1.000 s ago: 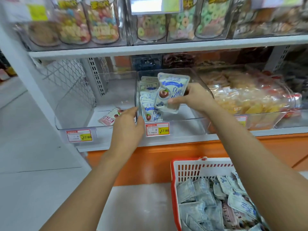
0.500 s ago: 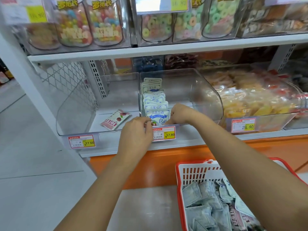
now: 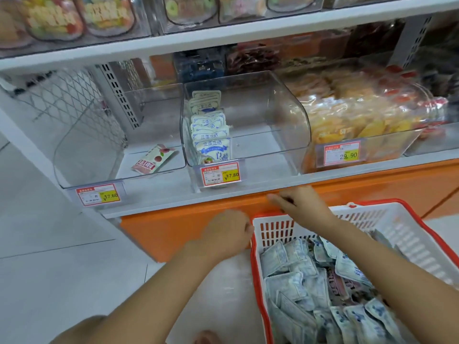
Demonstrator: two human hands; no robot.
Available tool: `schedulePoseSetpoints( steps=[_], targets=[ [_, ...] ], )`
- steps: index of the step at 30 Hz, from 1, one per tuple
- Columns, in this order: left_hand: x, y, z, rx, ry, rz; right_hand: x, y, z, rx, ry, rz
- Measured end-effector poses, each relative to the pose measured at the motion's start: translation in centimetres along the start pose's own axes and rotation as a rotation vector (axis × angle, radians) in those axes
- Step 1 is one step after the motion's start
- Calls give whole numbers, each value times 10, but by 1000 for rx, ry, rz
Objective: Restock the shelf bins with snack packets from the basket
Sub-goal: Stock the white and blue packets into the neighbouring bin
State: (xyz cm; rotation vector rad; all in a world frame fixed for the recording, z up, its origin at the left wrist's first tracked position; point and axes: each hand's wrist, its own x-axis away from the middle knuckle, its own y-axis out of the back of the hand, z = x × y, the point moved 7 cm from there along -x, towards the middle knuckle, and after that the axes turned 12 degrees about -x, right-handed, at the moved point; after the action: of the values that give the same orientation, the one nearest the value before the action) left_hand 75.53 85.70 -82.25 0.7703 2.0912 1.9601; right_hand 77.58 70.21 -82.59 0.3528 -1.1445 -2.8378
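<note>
A clear middle bin on the shelf holds a row of several white-and-blue snack packets standing along its left wall. The red-rimmed white basket sits on the floor at the lower right, full of the same white-and-blue packets. My left hand hangs just left of the basket's rim, fingers loosely curled, holding nothing. Above the basket's far rim is my right hand, fingers extended and relaxed, also without a packet.
The left bin holds a single pink-and-white packet. The right bin is packed with yellow and orange snack bags. Price tags front each bin. An orange base panel runs under the shelf; candy jars fill the shelf above.
Both hands have left the middle bin and dropped toward the basket. The packet my right hand held now stands at the front of the row. The view has tilted down.
</note>
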Motion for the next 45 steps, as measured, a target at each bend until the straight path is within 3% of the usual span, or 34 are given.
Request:
schedulePoseSetpoints(
  steps=[4,7,10,14,18,23,27,30,33,35,38,41,45],
  targets=[
    [1,-54,-7,-29,-35,246,29,-59,-91,221,-290,326],
    [2,-80,-7,-3,-25,319,48,-85,-129,185,-427,320],
    [5,-91,-17,31,-58,361,53,-113,-146,167,-397,342],
    [7,-92,-28,-27,-109,377,51,-163,-160,132,-390,513],
    [4,-92,-25,-14,-92,405,67,-185,-178,380,-331,621],
    [1,-89,-26,-20,-89,434,75,-188,-170,533,-285,447],
    [6,-93,-23,14,-85,470,80,-181,-161,590,-266,487],
    [9,-91,-18,23,-85,474,86,-144,-166,367,-391,323],
    [10,-82,-1,-11,-48,455,99,-95,-174,-70,-605,7],
    [9,-75,11,-12,4,408,110,-75,-179,-358,-752,-101],
    [9,-60,15,37,39,309,118,-63,-163,-714,-821,-78],
    [8,-46,19,116,101,236,113,-65,-114,-1236,-829,30],
    [12,-27,14,460,139,192,94,-45,-40,-1369,-628,158]
  ],
)
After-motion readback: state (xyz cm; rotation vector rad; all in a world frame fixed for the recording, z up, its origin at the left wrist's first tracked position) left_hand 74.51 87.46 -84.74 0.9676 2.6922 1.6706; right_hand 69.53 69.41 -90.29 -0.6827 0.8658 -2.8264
